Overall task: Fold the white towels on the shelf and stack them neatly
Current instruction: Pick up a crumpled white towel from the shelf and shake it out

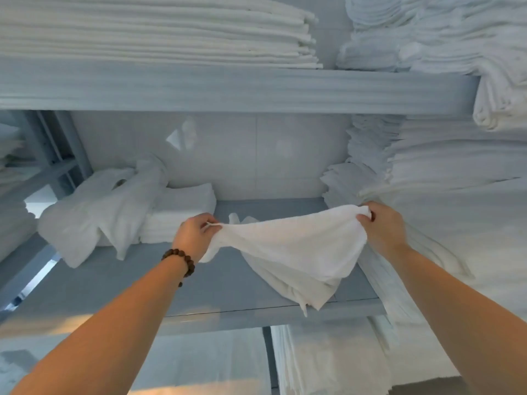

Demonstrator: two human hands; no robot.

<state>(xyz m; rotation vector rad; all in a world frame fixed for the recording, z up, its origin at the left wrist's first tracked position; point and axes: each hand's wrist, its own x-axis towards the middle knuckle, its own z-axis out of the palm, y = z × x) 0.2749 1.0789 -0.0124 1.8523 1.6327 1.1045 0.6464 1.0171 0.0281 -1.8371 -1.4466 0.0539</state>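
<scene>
A white towel (293, 249) is stretched between my hands above the grey shelf (171, 283). My left hand (195, 233), with a bead bracelet on the wrist, pinches its left corner. My right hand (382, 226) grips the right corner. The towel sags in the middle and its lower end drapes over the shelf's front edge. A small stack of folded towels (182, 215) sits at the shelf's left, with a crumpled white towel (97, 212) lying against it.
A tall heap of white linen (456, 195) fills the right side of the shelf. The upper shelf (228, 86) carries a neat stack of folded sheets (159, 29) and more towels. More white linen lies on the shelf below.
</scene>
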